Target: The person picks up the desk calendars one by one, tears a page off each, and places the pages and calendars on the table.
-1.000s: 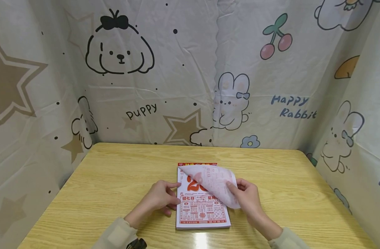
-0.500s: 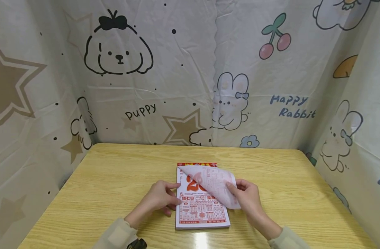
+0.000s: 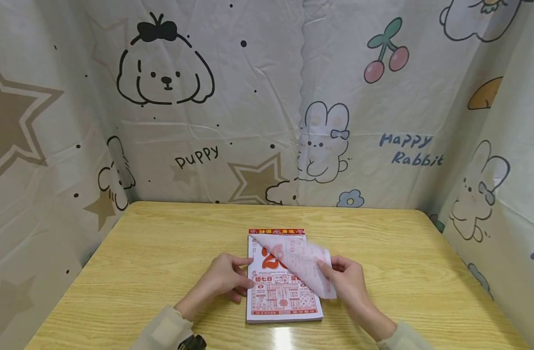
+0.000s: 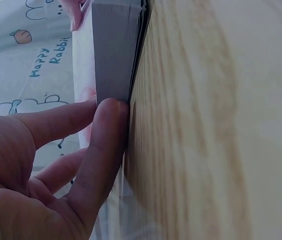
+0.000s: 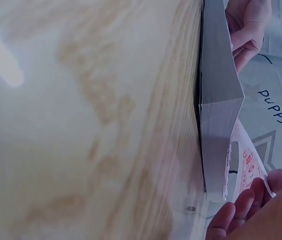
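A thick tear-off calendar [image 3: 284, 304] with red print and a red header strip [image 3: 275, 232] lies on the table. My right hand [image 3: 347, 282] pinches the right edge of its top page [image 3: 302, 265], between thumb and fingers. That thin sheet is folded back diagonally from the upper left, and part of a big red numeral shows beneath it. At the calendar's left side, my left hand [image 3: 227, 277] touches the edge with its fingertips. In the left wrist view, one fingertip [image 4: 108, 112] presses on the side of the grey page block [image 4: 115, 50].
The yellow wood-grain table [image 3: 170, 228] surrounds the calendar. Cloth curtains [image 3: 258, 97] printed with cartoon animals and stars stand behind it and on both sides. A dark object [image 3: 192, 342] sits at the left sleeve cuff.
The lifted page's outer part has shifted slightly down with my right hand, and its surface has creased. The left hand stays in place at the calendar's edge.
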`<move>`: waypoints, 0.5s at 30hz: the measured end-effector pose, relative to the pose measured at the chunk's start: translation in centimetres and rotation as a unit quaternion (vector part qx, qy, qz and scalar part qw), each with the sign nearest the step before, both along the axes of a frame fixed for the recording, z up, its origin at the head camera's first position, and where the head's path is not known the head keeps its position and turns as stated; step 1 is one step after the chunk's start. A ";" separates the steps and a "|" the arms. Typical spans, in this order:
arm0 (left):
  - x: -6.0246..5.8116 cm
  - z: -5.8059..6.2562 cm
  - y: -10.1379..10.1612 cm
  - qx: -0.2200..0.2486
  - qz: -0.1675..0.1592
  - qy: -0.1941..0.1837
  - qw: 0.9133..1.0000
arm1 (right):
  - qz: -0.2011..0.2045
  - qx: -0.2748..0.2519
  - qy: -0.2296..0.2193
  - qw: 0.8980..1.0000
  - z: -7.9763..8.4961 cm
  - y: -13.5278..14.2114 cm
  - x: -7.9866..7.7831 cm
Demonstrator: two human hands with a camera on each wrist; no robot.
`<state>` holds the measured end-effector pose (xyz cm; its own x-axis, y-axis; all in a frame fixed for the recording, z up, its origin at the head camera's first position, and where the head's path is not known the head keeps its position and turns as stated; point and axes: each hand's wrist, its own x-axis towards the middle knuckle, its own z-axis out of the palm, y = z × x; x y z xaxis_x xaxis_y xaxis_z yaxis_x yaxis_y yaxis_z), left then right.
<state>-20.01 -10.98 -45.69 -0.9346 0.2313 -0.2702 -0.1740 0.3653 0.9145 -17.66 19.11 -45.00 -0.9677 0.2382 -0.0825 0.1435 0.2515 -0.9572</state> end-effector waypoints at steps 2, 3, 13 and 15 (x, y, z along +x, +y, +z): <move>0.0 0.0 0.0 0.004 0.000 0.003 1.000 | 0.000 0.000 0.000 1.000 0.0 0.0 0.0; 0.0 0.0 0.0 0.006 0.000 0.003 1.000 | 0.001 0.001 -0.001 1.000 0.0 0.0 0.0; 0.0 0.2 0.1 0.002 -0.001 -0.002 1.000 | -0.001 0.005 -0.008 1.000 0.0 0.1 0.2; 0.0 0.2 0.1 0.002 -0.001 -0.004 1.000 | -0.001 0.007 -0.010 1.000 0.0 0.1 0.3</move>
